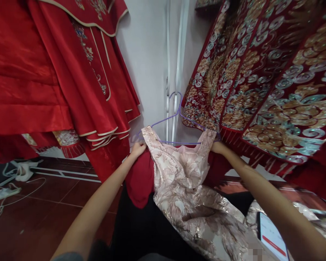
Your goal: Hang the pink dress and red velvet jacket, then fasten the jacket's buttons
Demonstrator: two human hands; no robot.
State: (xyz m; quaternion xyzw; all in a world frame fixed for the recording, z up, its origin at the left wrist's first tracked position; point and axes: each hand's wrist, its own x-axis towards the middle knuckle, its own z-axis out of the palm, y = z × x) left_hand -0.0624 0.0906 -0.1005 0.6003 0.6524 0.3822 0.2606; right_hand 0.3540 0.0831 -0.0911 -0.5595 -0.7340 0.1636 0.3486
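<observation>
"Flanking the hands, largest pieces first?"
"Embroidered dark-red garment (260, 83), hung right; plainer red garment (87, 69), hung left."

"Next?"
"Floral dress (176, 174), one, between both hands, lower part draped across black clothing (143, 232). Bodice spread by its shoulders, seemingly so the straps align with the purple hanger's (164, 120) arms."

"Grip?"
"Left hand (138, 149): narrow, fingers closed at strap edge, hanger end alongside. Right hand (216, 147): at opposite strap, fingertips hidden behind; opening cannot be told."
</observation>
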